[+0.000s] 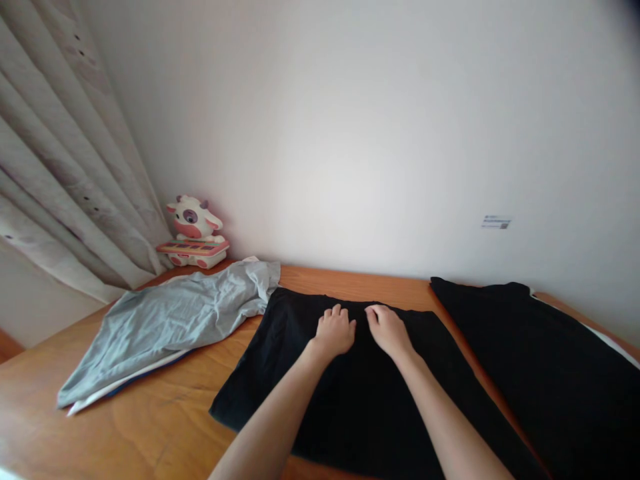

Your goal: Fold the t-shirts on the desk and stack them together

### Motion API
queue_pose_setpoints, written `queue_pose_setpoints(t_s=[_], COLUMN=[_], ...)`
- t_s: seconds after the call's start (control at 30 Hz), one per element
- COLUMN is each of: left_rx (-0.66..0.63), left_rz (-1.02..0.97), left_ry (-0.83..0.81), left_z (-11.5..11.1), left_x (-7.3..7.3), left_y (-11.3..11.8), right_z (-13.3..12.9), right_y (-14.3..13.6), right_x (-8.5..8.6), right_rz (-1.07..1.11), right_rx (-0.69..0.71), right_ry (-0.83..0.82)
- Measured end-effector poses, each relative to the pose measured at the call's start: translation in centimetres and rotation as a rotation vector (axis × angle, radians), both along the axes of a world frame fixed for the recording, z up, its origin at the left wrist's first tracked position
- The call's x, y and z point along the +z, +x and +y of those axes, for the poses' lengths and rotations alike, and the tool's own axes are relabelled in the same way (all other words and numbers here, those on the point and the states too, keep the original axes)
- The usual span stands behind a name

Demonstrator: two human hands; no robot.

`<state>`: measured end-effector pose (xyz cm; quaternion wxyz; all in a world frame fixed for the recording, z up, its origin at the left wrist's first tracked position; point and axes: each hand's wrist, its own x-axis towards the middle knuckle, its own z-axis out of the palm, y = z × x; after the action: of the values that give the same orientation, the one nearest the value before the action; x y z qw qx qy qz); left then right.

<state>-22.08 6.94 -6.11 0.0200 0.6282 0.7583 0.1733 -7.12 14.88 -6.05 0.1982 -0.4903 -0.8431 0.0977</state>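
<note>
Touching with left hand [336, 331] and right hand [387, 327], side by side and palms down, near the far edge of a black cloth [360, 413] spread across the middle of the wooden tabletop [145, 420]. Bent loosely at the left fingers, curled further inward at the right; cannot tell from above any pinch of fabric under the fingertips. Judged by the pose, probably busy with straightening or taking up that far edge. Calls next, on that reading, for a sure hold on the thin edge and an even pull with both hands, without dragging creases into the flat middle. Flanked to the left by a rumpled grey cloth [175, 323], and to the right by another black cloth [540, 360]. As for writing, can find a small label [497, 222] on the wall [350, 133] at far right, printed in lines with a dark square, too tiny to read. Can make out no brand on the cloths, nor any legible lettering on the cow toy [193, 233] at far left.
</note>
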Motion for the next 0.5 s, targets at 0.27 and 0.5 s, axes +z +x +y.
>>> queue_pose_setpoints(t_s=[0.27,0.5], left_rx=[-0.079,-0.041], left_rz=[0.053,0.135], left_ry=[-0.016,0.052], left_z=[-0.9,-4.0], left_x=[-1.9,-1.9], left_y=[-2.1,-10.3], right_z=[-1.3,1.6], right_y=[-0.7,4.9], right_x=[-2.3,-2.5], right_rz=[-0.173,-0.282], right_rx=[-0.034,-0.133], right_ry=[-0.076,-0.122])
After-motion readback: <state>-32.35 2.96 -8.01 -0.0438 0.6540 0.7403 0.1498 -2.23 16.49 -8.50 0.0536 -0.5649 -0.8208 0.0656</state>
